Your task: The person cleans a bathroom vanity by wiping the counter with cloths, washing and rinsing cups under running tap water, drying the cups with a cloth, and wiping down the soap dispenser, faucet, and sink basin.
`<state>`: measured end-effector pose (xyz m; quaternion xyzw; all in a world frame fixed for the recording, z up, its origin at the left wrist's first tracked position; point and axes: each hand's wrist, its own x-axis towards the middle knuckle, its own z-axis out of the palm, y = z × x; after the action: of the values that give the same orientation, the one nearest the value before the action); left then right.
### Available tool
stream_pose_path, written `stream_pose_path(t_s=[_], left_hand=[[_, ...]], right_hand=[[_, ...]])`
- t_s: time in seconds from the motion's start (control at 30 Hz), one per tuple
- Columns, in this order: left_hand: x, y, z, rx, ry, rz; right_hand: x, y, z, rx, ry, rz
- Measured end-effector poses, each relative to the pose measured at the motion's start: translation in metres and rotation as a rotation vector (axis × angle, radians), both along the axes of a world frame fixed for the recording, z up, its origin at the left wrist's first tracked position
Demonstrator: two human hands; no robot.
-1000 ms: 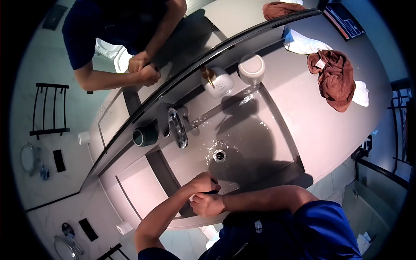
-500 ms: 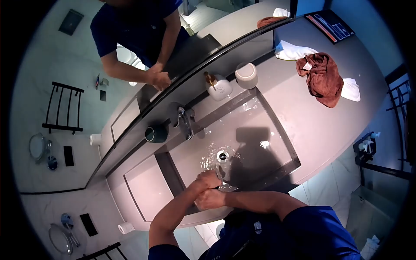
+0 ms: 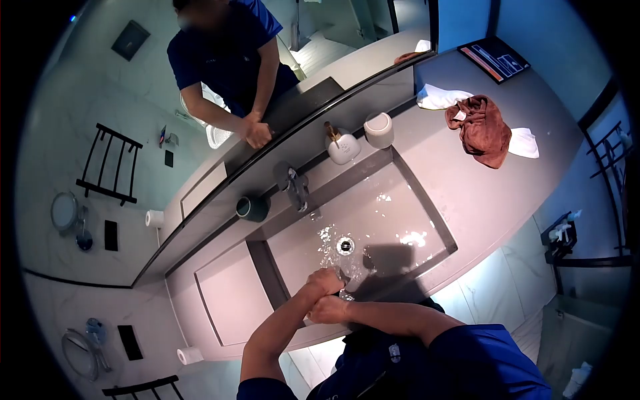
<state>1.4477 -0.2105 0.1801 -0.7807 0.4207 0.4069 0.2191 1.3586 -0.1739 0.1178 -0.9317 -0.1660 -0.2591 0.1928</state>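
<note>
Above the near edge of the sink, my left hand is closed in a fist. Right below it, my right hand is closed too, and the two touch. A small greyish thing shows beside the left fingers; I cannot tell whether it is wet cloth or water. Shallow, rippling water lies in the basin around the round drain. The faucet stands at the sink's back edge. The mirror repeats the clasped hands.
Behind the sink stand a dark green cup, a white soap dispenser and a white round container. A brown cloth and white cloths lie on the right counter, with a dark printed board beyond.
My view has shifted slightly, so the counter sits differently in it. Both hands stay pressed together over the sink's near side. The water's ripples and glints have changed.
</note>
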Motion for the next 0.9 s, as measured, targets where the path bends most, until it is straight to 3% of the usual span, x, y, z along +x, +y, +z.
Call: stream_pose_path(t_s=[0.1, 0.17, 0.3, 0.4, 0.47, 0.5, 0.57, 0.6, 0.67, 0.73, 0.77, 0.8, 0.9], left_hand=[[0.004, 0.008, -0.009, 0.042, 0.007, 0.033], [0.010, 0.019, -0.023, 0.026, 0.013, 0.035], [0.009, 0.026, -0.020, -0.022, 0.062, 0.067], [0.010, 0.032, -0.036, -0.045, 0.079, 0.046], [0.009, 0.033, -0.041, -0.062, 0.090, 0.054], [0.009, 0.035, -0.044, -0.071, 0.092, 0.066], [0.018, 0.048, -0.081, -0.116, 0.114, 0.038], [0.022, 0.050, -0.093, -0.156, 0.127, 0.001], [0.017, 0.044, -0.076, -0.167, 0.162, 0.027], [0.012, 0.039, -0.046, -0.199, 0.244, 0.044], [0.014, 0.041, -0.060, -0.208, 0.231, 0.069], [0.017, 0.041, -0.084, -0.198, 0.232, 0.044], [0.019, 0.037, -0.088, -0.246, 0.189, 0.106]], right_hand=[[0.005, 0.015, -0.015, -0.073, 0.067, -0.002], [0.012, 0.023, -0.031, -0.130, -0.152, -0.013], [0.020, 0.034, -0.053, -0.250, -0.276, 0.021], [0.017, 0.033, -0.043, -0.351, -0.129, 0.055], [0.013, 0.043, -0.046, -0.488, 0.246, 0.056], [0.012, 0.043, -0.049, -0.496, 0.252, 0.059], [0.010, 0.040, -0.047, -0.178, 0.438, 0.094], [0.009, 0.041, -0.045, -0.189, 0.440, 0.094], [0.007, 0.040, -0.043, 0.495, 0.636, -0.023], [0.004, 0.031, -0.041, 0.393, 0.612, -0.011], [0.003, 0.031, -0.042, 0.309, 0.587, 0.012], [0.001, 0.031, -0.042, 0.389, 0.136, 0.026], [-0.015, 0.014, -0.012, 0.190, 0.248, -0.003]])
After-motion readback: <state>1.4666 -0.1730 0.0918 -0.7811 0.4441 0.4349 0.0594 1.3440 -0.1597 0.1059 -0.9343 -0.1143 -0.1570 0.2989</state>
